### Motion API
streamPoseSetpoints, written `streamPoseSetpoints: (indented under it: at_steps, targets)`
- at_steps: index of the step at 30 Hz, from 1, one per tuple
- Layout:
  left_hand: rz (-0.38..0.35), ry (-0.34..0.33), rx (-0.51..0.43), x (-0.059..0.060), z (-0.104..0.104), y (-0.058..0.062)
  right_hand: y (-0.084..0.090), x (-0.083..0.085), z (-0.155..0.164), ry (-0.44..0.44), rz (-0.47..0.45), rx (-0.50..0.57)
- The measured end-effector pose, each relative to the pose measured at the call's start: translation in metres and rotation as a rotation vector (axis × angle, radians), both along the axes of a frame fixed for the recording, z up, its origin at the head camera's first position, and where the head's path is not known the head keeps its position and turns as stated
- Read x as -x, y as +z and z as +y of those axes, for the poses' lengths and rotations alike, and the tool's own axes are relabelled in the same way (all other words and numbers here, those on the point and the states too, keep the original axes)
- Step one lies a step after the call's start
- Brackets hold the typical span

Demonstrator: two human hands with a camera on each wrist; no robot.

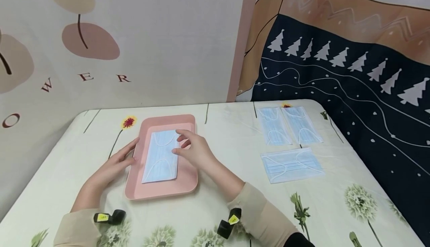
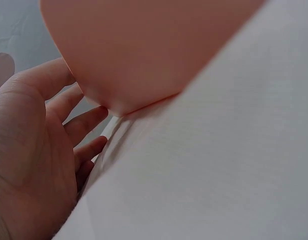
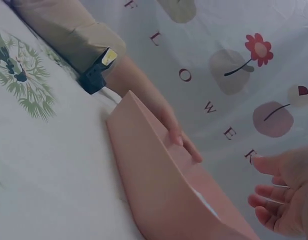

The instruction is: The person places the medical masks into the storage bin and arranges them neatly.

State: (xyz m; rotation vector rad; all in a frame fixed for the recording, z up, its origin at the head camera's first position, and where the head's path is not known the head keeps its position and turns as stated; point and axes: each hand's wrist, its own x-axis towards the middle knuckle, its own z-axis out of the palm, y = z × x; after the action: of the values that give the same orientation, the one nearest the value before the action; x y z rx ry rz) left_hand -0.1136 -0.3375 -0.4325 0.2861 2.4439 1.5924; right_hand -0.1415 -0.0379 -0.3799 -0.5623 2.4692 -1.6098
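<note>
A pink tray (image 1: 186, 187) stands upright on the table, with a light blue face mask (image 1: 159, 153) lying lengthwise inside it. Whether other masks lie under this one I cannot tell. My left hand (image 1: 109, 170) rests against the tray's left side, its fingers extended along the wall in the left wrist view. Over the mask's right edge hovers my right hand (image 1: 198, 150), thumb and fingers apart. In the right wrist view that right hand (image 3: 284, 195) is above the tray rim with nothing between its fingers.
Three more blue masks lie flat at the right: two side by side at the back, the left one (image 1: 273, 125) and the right one (image 1: 303, 125), and one crosswise (image 1: 292, 165) in front. A flower-printed cloth (image 1: 231, 138) covers the table. Printed curtains hang behind.
</note>
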Motion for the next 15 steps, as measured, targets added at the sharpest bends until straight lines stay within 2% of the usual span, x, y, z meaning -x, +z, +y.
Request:
streamPoseSetpoints:
  at_steps: [8,15]
  targets:
    - [0.004,0.007,0.02,0.0,0.001,0.001,0.01,0.001,0.031,-0.007,0.044,0.039]
    - [-0.001,0.002,-0.002,-0.002,0.001,0.002,0.012,0.006,0.063,-0.021,0.089,0.052]
